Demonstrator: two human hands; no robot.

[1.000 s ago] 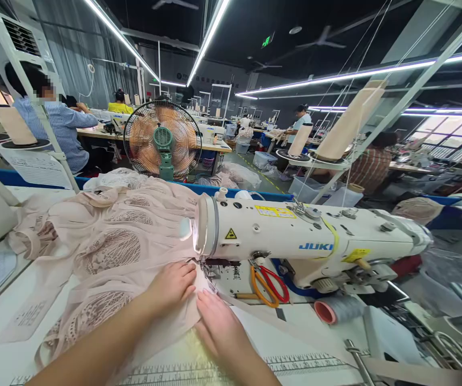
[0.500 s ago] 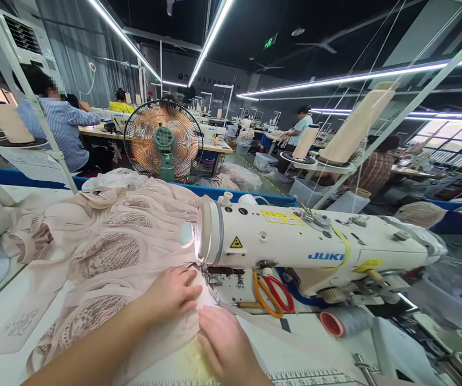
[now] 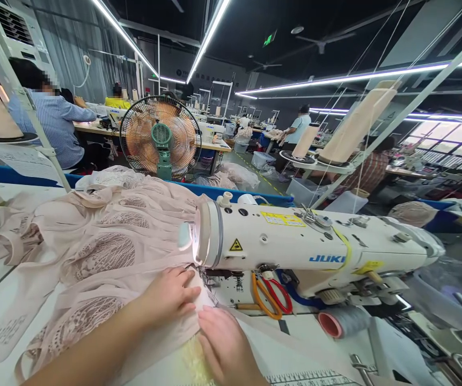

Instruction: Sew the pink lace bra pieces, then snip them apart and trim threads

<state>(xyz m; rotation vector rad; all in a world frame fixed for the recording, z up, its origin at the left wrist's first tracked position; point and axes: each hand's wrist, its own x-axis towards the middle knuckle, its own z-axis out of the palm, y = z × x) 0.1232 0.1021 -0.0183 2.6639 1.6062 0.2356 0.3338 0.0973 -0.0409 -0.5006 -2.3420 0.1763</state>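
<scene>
- Beige cloth (image 3: 192, 320) lies on the table at the near middle, its far end running under the needle end of a white sewing machine (image 3: 283, 238).
- Left hand (image 3: 172, 294) rests on that cloth just beside the needle area, fingers slightly spread; whether they pinch it, I cannot tell.
- Right hand (image 3: 225, 338) touches the cloth's right edge, nearer, its fingers close together; their grip underneath is hidden.
- White table (image 3: 303, 340) spreads beneath, with a printed ruler (image 3: 315, 378) along its near side.
- Beige lace garments (image 3: 105, 249) heap over the left half, folds overlapping, reaching back to a blue edge (image 3: 239, 192).
- Orange and red handles (image 3: 266, 301) lie below the machine arm, right of the hands; a grey thread spool (image 3: 349, 321) lies on its side farther right.
- Tall cones of beige thread (image 3: 359, 123) stand on a rack at right.
- Beyond the table, a big round fan (image 3: 161, 134) faces the middle of the workroom.
- Far left, a person in a striped shirt (image 3: 56, 126) sits at another table; farther back, a person in yellow (image 3: 116, 101).
- Long strip lights (image 3: 209, 40) cross the dark ceiling; windows (image 3: 448, 142) brighten the far right.
</scene>
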